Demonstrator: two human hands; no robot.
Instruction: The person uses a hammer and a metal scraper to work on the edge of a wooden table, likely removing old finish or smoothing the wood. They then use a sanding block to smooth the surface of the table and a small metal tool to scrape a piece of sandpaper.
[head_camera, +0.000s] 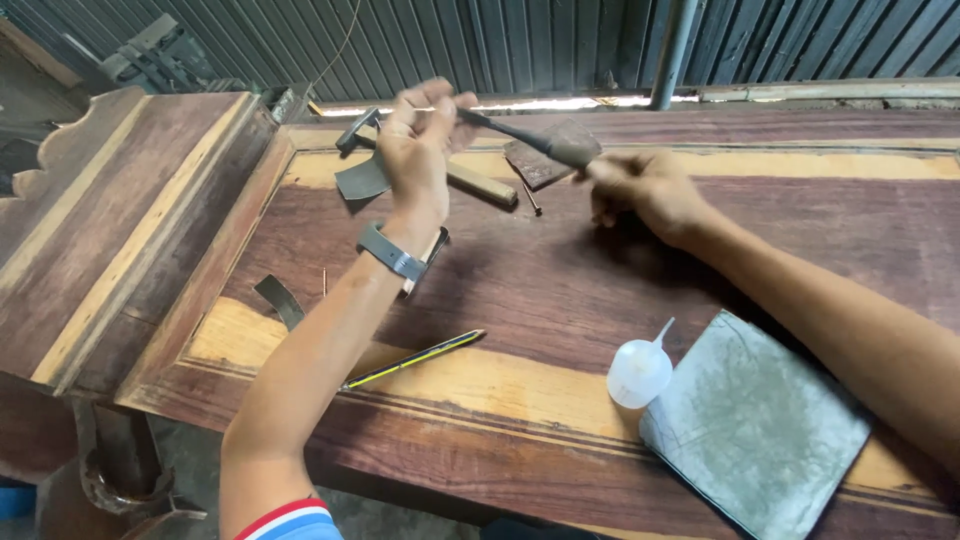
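Midway: left hand (415, 150) fisted round chisel (520, 135) handle, right hand (645, 190) pinching blade near tabletop (560, 290) far edge; hammer (440, 165) lying untouched

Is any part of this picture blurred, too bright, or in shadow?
Head view: the tool and right hand are motion-blurred; the left hand is slightly soft; daylight burns out the gap under the wall; soft shadow lies on the wood beneath the right arm; pencil and bottle are sharp.
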